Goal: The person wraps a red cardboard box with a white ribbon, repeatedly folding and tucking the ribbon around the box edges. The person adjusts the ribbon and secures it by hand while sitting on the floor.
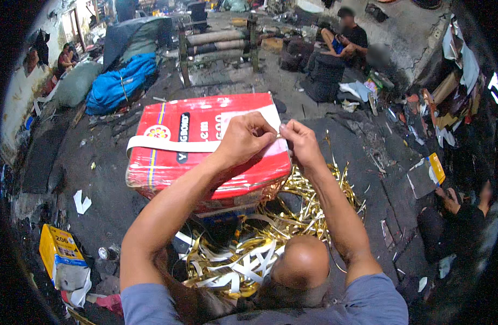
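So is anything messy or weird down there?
Yes. A tangled heap of shiny gold and white strips lies spilled on the dark ground below the red plastic-wrapped box. Both hands, left and right, pinch a white strip lying across that box.

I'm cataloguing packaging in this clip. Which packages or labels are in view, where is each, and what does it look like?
Red box: centre, under both hands; shiny rectangular carton, red with yellow-blue stripe, black label patch, round yellow emblem.
White strap: flat band across the box, left hand and right hand pinching its end.
Yellow pack: lower left floor; rectangular, yellow and grey.
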The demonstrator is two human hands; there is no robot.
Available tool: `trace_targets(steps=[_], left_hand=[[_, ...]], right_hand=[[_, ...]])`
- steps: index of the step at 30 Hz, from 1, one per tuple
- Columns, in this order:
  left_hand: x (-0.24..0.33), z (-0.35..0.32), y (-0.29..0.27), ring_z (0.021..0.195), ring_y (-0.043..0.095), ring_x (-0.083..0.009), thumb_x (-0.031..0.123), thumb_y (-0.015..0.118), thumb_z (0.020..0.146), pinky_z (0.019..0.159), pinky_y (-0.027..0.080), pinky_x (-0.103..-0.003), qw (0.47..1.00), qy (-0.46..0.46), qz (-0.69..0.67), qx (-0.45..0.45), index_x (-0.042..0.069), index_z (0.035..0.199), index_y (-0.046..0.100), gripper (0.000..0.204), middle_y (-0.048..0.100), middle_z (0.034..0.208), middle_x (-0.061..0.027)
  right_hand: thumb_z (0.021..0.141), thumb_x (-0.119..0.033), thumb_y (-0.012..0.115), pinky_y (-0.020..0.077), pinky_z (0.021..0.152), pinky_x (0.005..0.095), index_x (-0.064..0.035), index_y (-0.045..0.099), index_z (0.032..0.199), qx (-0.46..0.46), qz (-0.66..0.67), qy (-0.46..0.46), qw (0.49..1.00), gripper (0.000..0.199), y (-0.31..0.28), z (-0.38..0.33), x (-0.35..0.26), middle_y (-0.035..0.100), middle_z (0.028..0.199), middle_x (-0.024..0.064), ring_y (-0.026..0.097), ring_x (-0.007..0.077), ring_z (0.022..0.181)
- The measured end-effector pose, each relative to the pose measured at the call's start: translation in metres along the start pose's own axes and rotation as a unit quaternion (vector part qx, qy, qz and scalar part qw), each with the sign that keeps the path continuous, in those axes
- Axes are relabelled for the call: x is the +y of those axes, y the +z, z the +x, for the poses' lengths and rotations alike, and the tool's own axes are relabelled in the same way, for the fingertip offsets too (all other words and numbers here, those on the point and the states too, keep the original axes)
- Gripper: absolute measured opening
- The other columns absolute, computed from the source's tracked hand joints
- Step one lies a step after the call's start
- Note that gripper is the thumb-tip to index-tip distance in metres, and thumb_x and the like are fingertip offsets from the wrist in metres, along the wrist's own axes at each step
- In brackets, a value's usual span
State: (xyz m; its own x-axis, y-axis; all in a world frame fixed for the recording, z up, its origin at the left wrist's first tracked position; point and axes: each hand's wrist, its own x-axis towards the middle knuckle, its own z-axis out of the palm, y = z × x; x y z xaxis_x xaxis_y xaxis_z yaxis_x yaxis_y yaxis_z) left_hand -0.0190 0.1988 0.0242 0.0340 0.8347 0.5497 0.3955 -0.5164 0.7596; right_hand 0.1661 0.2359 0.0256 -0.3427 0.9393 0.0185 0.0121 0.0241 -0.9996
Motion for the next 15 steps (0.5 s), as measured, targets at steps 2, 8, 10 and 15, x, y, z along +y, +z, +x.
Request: trace_targets(steps=[2, 8, 10, 15], left_hand=[[0.002, 0.001, 0.005, 0.073, 0.066, -0.0174, 0.01, 0.075, 0.087, 0.068, 0.053, -0.033, 1.0, 0.012, 0.015, -0.002, -0.002, 0.085, 0.075, 0.012, 0.071, 0.081, -0.0113], [0.009, 0.014, 0.011, 0.073, 0.066, -0.0113, 0.007, 0.073, 0.087, 0.065, 0.053, -0.03, 1.0, 0.019, -0.006, -0.019, -0.003, 0.085, 0.075, 0.01, 0.072, 0.08, -0.009], [0.007, 0.014, 0.012, 0.073, 0.066, -0.0117, 0.007, 0.073, 0.086, 0.066, 0.053, -0.03, 0.999, -0.005, -0.03, -0.012, -0.002, 0.083, 0.075, 0.01, 0.072, 0.08, -0.009], [0.009, 0.013, 0.011, 0.073, 0.066, -0.0129, 0.006, 0.072, 0.086, 0.067, 0.053, -0.031, 1.0, 0.017, -0.01, -0.001, -0.002, 0.082, 0.074, 0.01, 0.072, 0.08, -0.0091]], right_hand=[[0.105, -0.029, 0.066, 0.0208, 0.036, 0.022, -0.0185, 0.05, 0.079, -0.019, 0.19, 0.075, 0.979, 0.032, -0.004, -0.003, 0.01, 0.04, 0.059, -0.0088, 0.03, 0.0021, 0.041], [0.105, -0.036, 0.065, 0.0231, 0.032, 0.0235, -0.0176, 0.053, 0.088, -0.082, 0.379, 0.164, 0.907, 0.027, -0.015, -0.003, 0.037, 0.043, 0.059, -0.0067, 0.032, 0.0056, 0.037], [0.103, -0.044, 0.066, 0.0236, 0.033, 0.0233, -0.0161, 0.055, 0.091, -0.081, 0.38, 0.165, 0.907, 0.032, -0.016, -0.005, 0.037, 0.045, 0.06, -0.0071, 0.034, 0.0053, 0.038], [0.102, -0.069, 0.051, 0.0411, 0.039, 0.0221, -0.0095, 0.068, 0.097, -0.031, 0.141, 0.123, 0.982, 0.062, -0.037, 0.017, -0.007, 0.064, 0.071, 0.0007, 0.057, 0.0087, 0.049]])
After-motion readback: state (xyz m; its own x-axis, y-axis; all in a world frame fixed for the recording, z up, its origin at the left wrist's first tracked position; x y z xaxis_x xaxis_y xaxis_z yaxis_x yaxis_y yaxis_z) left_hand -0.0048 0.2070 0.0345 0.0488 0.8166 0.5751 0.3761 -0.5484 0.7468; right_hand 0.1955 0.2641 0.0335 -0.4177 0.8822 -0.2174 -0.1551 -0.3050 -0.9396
